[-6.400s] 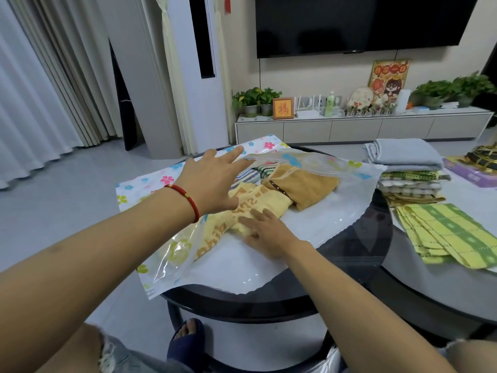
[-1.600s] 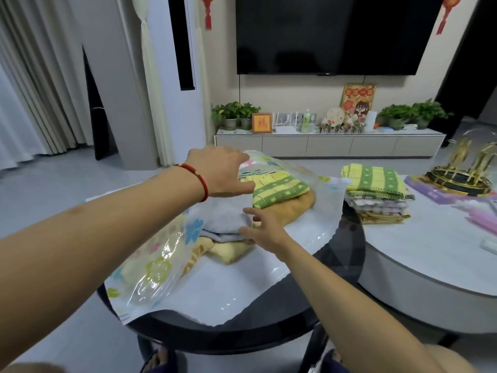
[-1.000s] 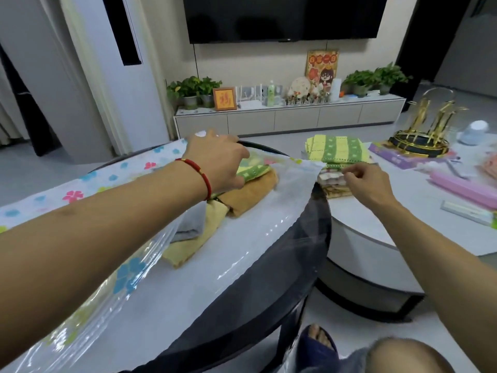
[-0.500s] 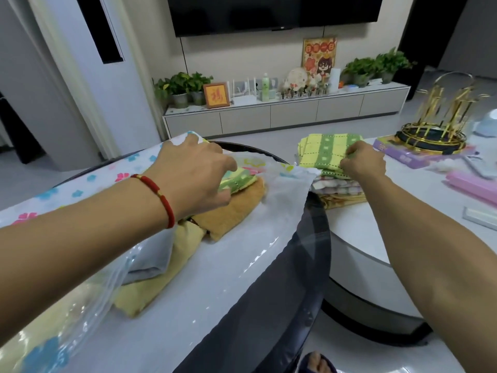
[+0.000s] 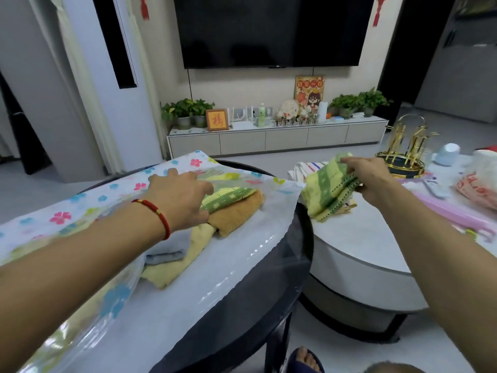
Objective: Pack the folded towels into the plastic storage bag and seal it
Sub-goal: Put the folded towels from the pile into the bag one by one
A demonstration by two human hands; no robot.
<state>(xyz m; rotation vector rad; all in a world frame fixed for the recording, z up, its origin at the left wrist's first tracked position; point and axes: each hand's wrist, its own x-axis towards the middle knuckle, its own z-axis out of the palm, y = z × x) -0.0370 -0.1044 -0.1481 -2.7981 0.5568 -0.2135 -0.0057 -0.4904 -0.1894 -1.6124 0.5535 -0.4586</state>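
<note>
floral storage bag (image 5: 150, 181) open, folded towels (image 5: 231, 208) inside

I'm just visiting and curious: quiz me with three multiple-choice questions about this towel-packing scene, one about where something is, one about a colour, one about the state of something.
1. Where is the brown towel?
A. on the white table
B. inside the plastic storage bag
C. on the floor

2. What colour is the bracelet on the left wrist?
A. red
B. blue
C. black

3. What is the right hand doing?
A. lying flat and empty
B. gripping a green and yellow towel
C. pressing the bag's seal

Answers:
1. B, it lies between the bag's layers under the flap raised by the left hand.
2. A, a red cord circles the wrist.
3. B, the fingers are closed on the towel, lifted above the remaining stack.
</note>
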